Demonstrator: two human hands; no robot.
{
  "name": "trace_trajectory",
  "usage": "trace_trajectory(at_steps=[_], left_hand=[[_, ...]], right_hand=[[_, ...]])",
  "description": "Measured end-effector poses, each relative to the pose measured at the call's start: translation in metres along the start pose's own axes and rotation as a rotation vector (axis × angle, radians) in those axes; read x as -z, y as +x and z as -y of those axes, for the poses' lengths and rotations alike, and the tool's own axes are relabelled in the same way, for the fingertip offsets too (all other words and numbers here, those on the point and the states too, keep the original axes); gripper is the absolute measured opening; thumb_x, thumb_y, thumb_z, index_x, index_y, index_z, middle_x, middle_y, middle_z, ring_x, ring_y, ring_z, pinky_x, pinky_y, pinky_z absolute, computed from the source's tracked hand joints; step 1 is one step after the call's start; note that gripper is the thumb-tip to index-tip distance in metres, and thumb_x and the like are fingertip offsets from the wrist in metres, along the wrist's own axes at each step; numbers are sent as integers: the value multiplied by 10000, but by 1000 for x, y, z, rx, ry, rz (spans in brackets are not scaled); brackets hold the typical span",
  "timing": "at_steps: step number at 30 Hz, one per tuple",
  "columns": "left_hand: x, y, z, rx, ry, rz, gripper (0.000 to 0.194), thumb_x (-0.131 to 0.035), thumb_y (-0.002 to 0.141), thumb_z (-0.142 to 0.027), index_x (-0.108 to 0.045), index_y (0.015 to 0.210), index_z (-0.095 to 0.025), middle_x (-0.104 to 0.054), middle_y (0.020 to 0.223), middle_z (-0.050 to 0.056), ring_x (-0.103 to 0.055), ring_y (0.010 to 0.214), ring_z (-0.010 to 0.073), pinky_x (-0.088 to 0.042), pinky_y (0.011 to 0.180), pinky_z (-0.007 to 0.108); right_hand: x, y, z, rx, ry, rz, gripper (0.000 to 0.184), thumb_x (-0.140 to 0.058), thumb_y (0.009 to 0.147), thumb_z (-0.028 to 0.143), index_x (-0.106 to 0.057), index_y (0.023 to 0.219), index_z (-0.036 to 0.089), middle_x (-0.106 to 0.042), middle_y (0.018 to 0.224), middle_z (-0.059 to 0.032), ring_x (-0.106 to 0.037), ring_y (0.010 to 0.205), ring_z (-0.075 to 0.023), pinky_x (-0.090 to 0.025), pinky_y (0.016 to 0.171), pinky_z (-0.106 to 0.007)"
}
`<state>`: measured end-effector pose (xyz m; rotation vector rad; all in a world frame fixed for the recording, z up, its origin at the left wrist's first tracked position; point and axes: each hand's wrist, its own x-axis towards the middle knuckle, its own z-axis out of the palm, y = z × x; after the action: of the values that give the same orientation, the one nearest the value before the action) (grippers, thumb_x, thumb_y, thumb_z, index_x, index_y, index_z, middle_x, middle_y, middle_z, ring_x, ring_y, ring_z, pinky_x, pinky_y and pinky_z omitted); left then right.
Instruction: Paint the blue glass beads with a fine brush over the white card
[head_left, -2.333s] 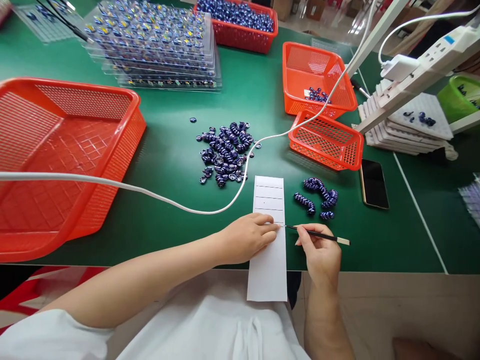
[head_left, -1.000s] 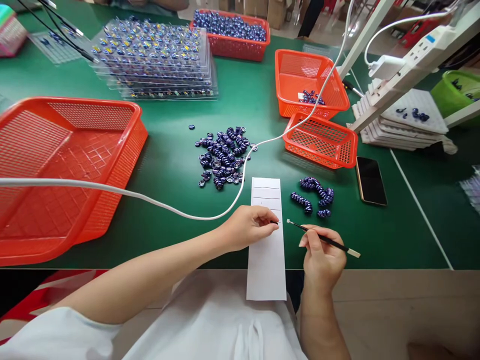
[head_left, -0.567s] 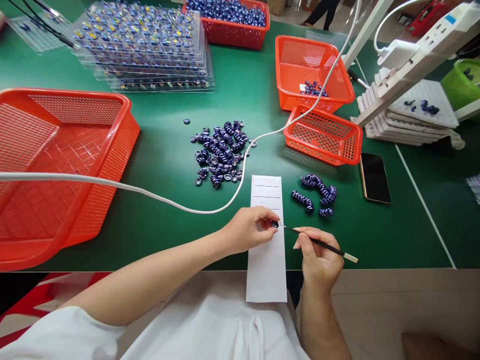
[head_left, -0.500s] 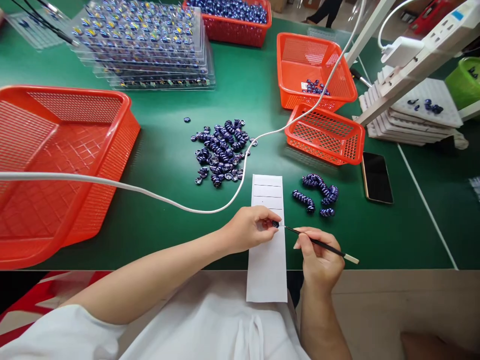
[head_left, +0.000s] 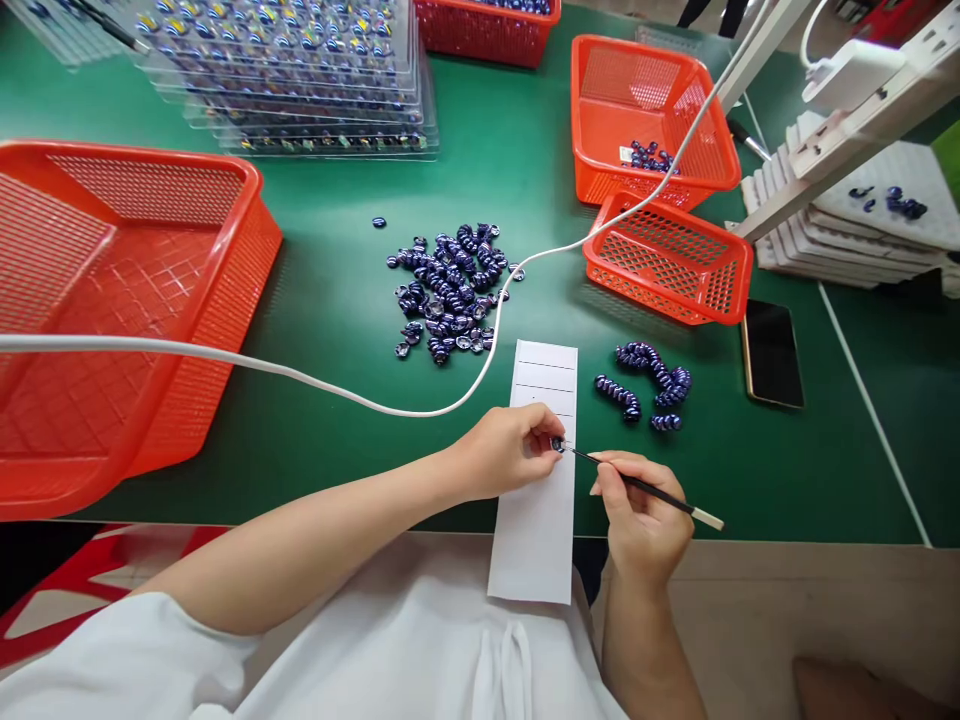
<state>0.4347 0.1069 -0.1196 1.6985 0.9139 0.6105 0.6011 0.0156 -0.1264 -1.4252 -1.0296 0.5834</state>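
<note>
My left hand (head_left: 517, 450) pinches a small dark blue shell-like piece (head_left: 556, 444) between thumb and fingertips, above a white paper strip (head_left: 531, 550) with ruled lines. In my right hand (head_left: 646, 510) is a thin black paintbrush (head_left: 660, 494) with a pale end, held like a pen. Its fine tip points left and reaches the piece; whether it touches cannot be made out. A heap of similar shiny blue pieces (head_left: 450, 285) lies beyond my left hand. Stacked rows of them (head_left: 652, 370) rest beyond my right hand.
A white cable (head_left: 360, 402) crosses the green table between the heap and the strip. A large red basket (head_left: 225, 300) stands left, two smaller orange baskets (head_left: 667, 258) at back right. A phone (head_left: 772, 352) lies right; stacked clear trays (head_left: 300, 90) stand at the back.
The view has shifted slightly. The piece in my left hand has turned a little, and its hollow side shows more. Both hands keep their grip, with the brush tip still at the piece.
</note>
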Motion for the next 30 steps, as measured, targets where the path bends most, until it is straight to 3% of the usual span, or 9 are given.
trace_trajectory(at_steps=[9,16,30], left_hand=[[1,1,2,16,-57,-13,222,-641,776,-172,-737,971,-134,-738,800,38,-679,687,133,-565,686,230],[1,1,3,-71,11,-29,258,-627,782,-149,-759,1004,-141,-750,820,41,-687,709,142,-565,700,236],[1,0,2,-93,10,-27,260,-617,787,-138,-755,1007,-134,-753,829,42,-692,715,136,-565,708,217]], right_hand=[[-1,0,2,-3,-21,-58,57,-713,845,199,-658,863,195,-724,912,-52,-625,568,-128,-537,500,-286],[0,-1,0,-19,-38,-16,73,-719,843,212,-660,884,200,-727,919,-54,-635,585,-137,-536,505,-289],[1,-1,-5,13,-72,8,60,-722,843,189,-679,883,199,-732,920,-47,-671,645,-148,-557,543,-269]])
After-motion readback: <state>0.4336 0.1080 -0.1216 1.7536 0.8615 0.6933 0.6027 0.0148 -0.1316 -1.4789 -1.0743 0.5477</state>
